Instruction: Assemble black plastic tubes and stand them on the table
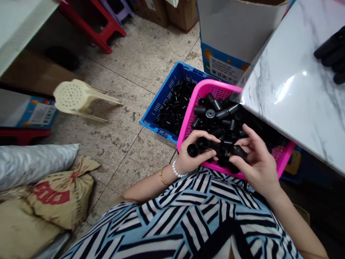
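Note:
My left hand (198, 149) is closed around a pair of black plastic cylinders (202, 144), whose hollow round ends face left. Between the thumb and fingers of my right hand (254, 162) is a rounded black piece (238, 152); its exact kind I cannot make out. Both hands are over the near side of a pink plastic basket (185, 124). A heap of similar black cylinders (229, 112) fills the basket, some showing a round, ringed end. The basket's right part lies hidden under the table corner.
A blue crate (151, 114) of small black parts stands beyond the basket. The marble-patterned table (291, 75) juts in from the right, with a black glove (332, 54) on it. A cream stool (72, 96), tied sacks (64, 194) and a cardboard box (231, 32) stand around.

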`<action>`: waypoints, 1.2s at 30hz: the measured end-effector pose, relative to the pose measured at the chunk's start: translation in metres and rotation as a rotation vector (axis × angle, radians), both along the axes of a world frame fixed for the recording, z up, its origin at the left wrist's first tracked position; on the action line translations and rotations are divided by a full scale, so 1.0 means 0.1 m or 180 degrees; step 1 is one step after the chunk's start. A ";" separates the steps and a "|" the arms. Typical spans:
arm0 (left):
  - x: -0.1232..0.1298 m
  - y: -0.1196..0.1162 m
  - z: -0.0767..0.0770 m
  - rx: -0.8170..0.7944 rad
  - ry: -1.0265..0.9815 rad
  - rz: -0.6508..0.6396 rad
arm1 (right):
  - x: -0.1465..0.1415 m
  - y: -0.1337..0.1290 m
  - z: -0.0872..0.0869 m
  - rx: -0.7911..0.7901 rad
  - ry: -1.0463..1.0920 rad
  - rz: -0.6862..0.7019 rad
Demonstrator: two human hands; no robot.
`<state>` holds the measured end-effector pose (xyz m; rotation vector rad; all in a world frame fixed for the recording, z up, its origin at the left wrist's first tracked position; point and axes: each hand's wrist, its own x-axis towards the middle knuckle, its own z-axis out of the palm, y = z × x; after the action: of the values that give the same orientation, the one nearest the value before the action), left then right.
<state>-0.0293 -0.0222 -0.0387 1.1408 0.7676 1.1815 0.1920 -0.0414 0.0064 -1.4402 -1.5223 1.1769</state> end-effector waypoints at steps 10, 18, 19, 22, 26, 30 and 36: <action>0.02 -0.03 0.07 -0.0340 0.0238 -0.0262 | -0.01 -0.08 0.01 0.1568 -0.0984 0.0440; -0.02 -0.02 0.08 0.0870 0.1306 -0.0276 | -0.07 -0.09 -0.07 0.1632 -0.1196 0.0931; -0.03 -0.02 0.08 0.0810 0.1320 -0.0157 | -0.09 -0.09 -0.08 0.1615 -0.1153 0.1050; -0.03 -0.02 0.06 0.0450 0.1337 0.0084 | -0.15 -0.10 -0.14 0.1416 -0.1218 0.1338; -0.04 0.00 0.08 0.0172 0.1399 -0.0086 | -0.17 -0.13 -0.19 0.1393 -0.1224 0.1189; -0.04 0.02 0.13 0.0114 0.1233 -0.0220 | -0.13 -0.15 -0.17 0.1673 -0.1119 0.0777; -0.04 0.03 0.11 0.0752 0.1350 -0.0546 | -0.11 -0.15 -0.09 0.1458 -0.1357 0.0889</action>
<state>-0.0329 -0.0192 -0.0281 1.6527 0.8414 0.9116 0.1810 -0.0569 -0.0022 -1.2335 -2.1750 0.6171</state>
